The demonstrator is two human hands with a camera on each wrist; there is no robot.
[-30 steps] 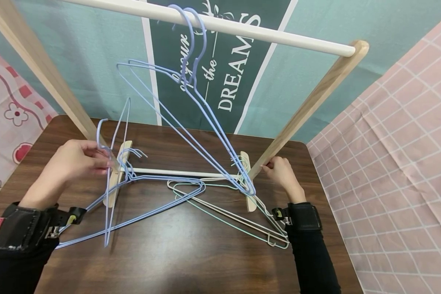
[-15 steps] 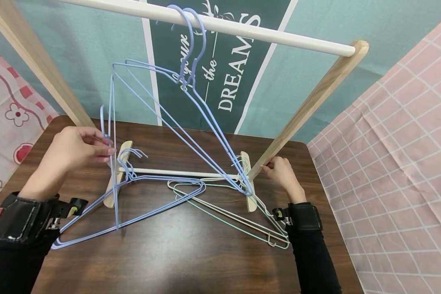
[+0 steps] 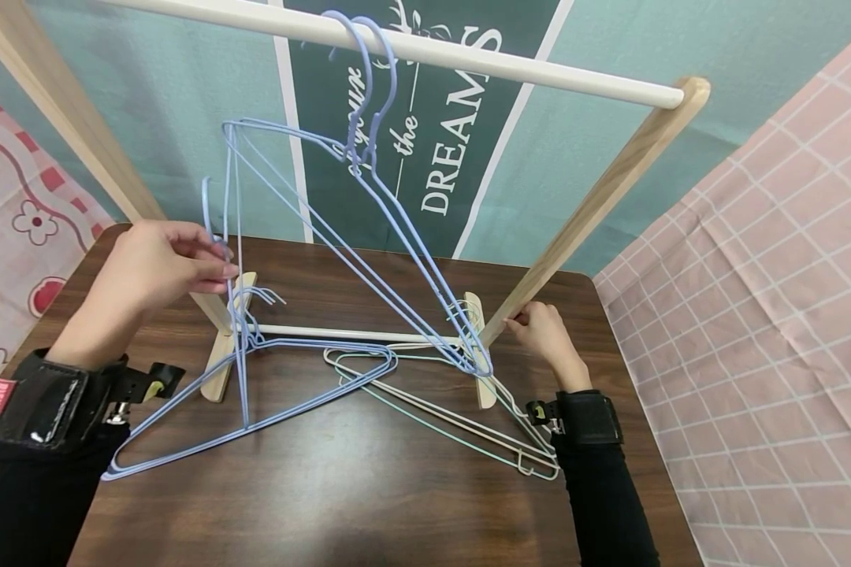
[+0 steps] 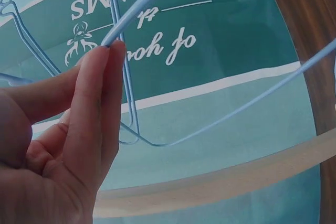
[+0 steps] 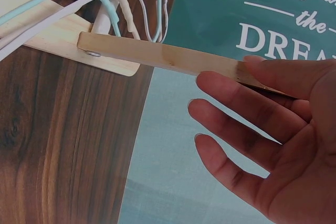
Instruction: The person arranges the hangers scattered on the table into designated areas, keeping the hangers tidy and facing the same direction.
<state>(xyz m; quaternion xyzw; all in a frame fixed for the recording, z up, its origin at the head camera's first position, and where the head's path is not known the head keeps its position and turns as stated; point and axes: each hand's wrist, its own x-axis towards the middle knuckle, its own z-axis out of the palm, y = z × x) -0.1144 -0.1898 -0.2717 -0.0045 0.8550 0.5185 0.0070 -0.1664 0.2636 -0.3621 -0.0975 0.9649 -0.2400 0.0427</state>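
Observation:
My left hand [image 3: 159, 264] pinches a light blue wire hanger by its neck, the hook [image 3: 206, 197] rising above the fingers. In the left wrist view the hanger's wire [image 4: 147, 4] passes thumb and fingertips. The held hanger stands nearly edge-on beside the rack's left post [image 3: 71, 118]. My right hand [image 3: 542, 337] grips the right wooden post [image 3: 589, 213] low down; in the right wrist view thumb and forefinger hold the post [image 5: 157, 53] while other fingers are loosely bent. Two blue hangers [image 3: 367, 75] hang from the white top rail [image 3: 539, 71].
Several blue hangers [image 3: 312, 405] hang on the left of the low white bar [image 3: 354, 334], spreading forward over the brown table [image 3: 326, 504]. White and mint hangers [image 3: 454, 409] hang at its right end. Fabric backdrops [image 3: 773, 299] surround the table.
My left hand has risen and moved slightly right, bringing the blue hanger up close to the hanging pair and turning it. The right hand stays on the post.

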